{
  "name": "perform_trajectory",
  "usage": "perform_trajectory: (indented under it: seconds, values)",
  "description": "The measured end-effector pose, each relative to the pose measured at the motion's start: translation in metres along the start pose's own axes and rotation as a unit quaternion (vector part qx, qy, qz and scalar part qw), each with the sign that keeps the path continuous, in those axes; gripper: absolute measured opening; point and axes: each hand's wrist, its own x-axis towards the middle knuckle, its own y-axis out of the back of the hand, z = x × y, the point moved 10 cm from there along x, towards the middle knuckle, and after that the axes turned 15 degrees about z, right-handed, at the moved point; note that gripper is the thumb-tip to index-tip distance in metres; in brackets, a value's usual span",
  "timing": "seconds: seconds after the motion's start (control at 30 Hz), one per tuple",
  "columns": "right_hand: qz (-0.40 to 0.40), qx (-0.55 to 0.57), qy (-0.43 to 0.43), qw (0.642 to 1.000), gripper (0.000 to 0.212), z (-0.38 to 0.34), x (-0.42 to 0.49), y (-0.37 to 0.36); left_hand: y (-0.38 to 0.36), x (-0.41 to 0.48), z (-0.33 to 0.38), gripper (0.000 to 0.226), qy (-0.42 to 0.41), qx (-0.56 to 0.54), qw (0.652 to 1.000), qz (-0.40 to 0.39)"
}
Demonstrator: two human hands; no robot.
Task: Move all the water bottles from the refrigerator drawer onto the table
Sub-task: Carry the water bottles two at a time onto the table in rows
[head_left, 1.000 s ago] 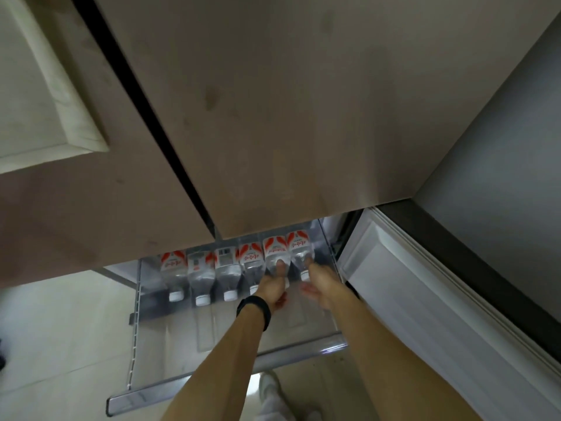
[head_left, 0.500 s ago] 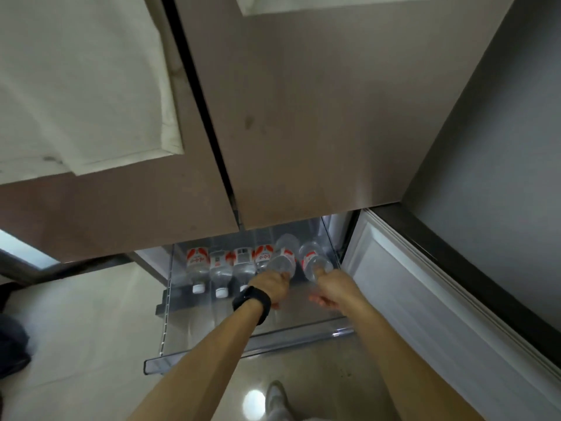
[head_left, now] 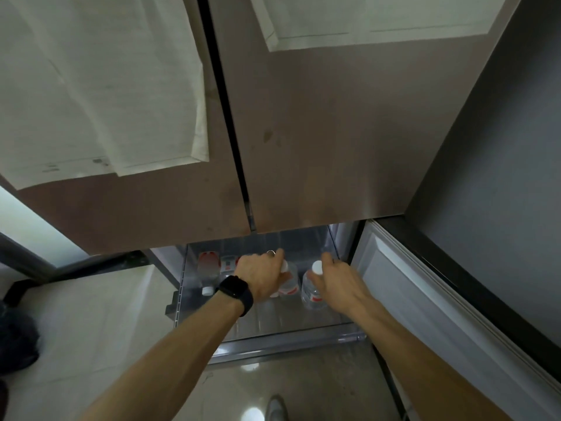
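The clear refrigerator drawer [head_left: 291, 340] stands pulled out below the fridge doors. My left hand [head_left: 262, 276], with a black watch on the wrist, is closed around one water bottle [head_left: 290, 284], lifted with its white cap up. My right hand [head_left: 338, 282] grips a second water bottle [head_left: 311, 291] with a red label, also upright and raised off the drawer floor. Other red-labelled bottles [head_left: 209, 265] lie in a row at the drawer's back left, partly hidden by my left hand.
The brown fridge doors [head_left: 318, 132] hang over the back of the drawer. The open lower door [head_left: 425, 299] stands along the right. Pale tiled floor [head_left: 91, 344] lies to the left, with dark objects [head_left: 15, 338] at the far left edge. My shoe [head_left: 274, 408] shows below.
Both hands have closed on the two rightmost bottles and lifted them from lying flat to upright. The view has tilted up, showing more of the fridge doors.
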Motion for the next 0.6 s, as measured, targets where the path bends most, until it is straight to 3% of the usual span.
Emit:
perform_trajectory:
  seconds: [0.2, 0.33, 0.43, 0.5, 0.6]
  values:
    - [0.017, 0.059, -0.013, 0.998, 0.039, 0.000, -0.005, -0.002, -0.001, 0.004, -0.004, 0.050, -0.014, -0.013, 1.000, 0.004]
    - [0.039, 0.080, -0.041, 0.995, 0.047, 0.010, -0.011, -0.004, -0.007, 0.008, -0.005, 0.050, 0.008, -0.059, 0.998, 0.024]
    - [0.048, 0.117, -0.046, 0.991, 0.056, 0.018, -0.015, -0.011, -0.018, 0.012, -0.010, 0.050, 0.046, -0.162, 0.985, 0.027]
    - [0.026, 0.161, -0.047, 0.985, 0.068, 0.021, -0.016, -0.019, -0.031, 0.015, -0.011, 0.051, 0.076, -0.273, 0.959, 0.008]
    - [0.010, 0.173, -0.060, 0.983, 0.065, 0.026, -0.010, -0.032, -0.052, 0.018, -0.001, 0.073, 0.077, -0.363, 0.927, -0.049]
